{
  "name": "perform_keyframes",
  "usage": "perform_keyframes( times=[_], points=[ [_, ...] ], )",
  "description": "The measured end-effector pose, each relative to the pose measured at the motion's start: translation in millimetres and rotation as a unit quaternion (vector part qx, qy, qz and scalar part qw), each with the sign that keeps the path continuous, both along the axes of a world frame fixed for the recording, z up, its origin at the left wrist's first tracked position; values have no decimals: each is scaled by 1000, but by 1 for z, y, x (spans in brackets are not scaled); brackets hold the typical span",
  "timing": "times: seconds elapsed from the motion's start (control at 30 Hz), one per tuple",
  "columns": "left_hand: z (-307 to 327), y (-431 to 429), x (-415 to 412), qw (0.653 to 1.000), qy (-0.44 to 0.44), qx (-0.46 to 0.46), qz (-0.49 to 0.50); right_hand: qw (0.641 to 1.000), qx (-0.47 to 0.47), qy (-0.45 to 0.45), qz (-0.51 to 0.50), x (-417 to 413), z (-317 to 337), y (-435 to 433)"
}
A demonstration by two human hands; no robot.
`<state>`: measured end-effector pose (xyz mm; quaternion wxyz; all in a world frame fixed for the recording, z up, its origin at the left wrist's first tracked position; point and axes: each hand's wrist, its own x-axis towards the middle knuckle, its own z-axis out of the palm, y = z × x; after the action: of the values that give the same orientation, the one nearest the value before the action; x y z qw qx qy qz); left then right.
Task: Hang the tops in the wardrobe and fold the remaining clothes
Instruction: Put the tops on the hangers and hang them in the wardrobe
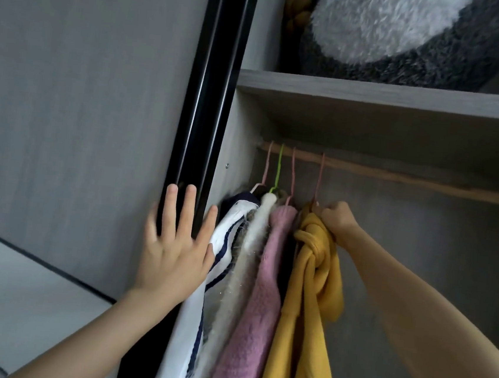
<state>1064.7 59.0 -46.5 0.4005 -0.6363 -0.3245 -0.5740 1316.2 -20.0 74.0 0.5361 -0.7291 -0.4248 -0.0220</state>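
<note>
- Hanging the yellow top (308,287) on the rail (427,181) looks like the step in hand. Its pink hanger (320,177) is hooked over the rail, fourth hook from the rail's left end.
- The right hand (335,221) is curled tight just under the rail and grips the yellow top at the collar, where the hanger's neck meets the cloth. Whether the fingers also hold the wire, I cannot tell.
- The left hand (175,242) is flat, with fingers straight and spread, and holds nothing. It presses on the black door frame (209,92) left of the rail's end, and its thumb side touches the striped white top (223,247).
- Between the yellow top and the rail's left end hang the pink top (258,297), a cream fluffy top (248,250) and the striped one, packed close and touching.
- To do it well:
  - See that the hook sits fully over the rail before loosening the grip, and let go slowly so the collar does not slip off the hanger's shoulders.
  - The yellow top appears knotted in front, below the rail. Undoing the knot would probably let it hang flat.
  - Sliding the hanger a little toward the rail's right end, away from the pink top, should stop the cloth bunching.
- No clothes for folding are in view here, so that part of the task is probably yet to come.
</note>
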Motion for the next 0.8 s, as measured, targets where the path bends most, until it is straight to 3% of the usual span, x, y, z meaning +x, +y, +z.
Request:
perform_keyframes(
  times=[0.37,0.5,0.67,0.8],
  points=[
    [-1,-1,-1,1000,-3,4,-6,997,-39,-52,-34,0,-4,13],
    [-4,-21,6,993,-33,29,-113,998,-34,-38,-39,2,-3,-7],
    [-5,-64,56,969,55,19,-242,995,-50,-71,-58,20,-14,-54],
    [-15,-92,102,946,91,-10,-310,978,-87,-119,-145,46,-20,-121]
  ],
)
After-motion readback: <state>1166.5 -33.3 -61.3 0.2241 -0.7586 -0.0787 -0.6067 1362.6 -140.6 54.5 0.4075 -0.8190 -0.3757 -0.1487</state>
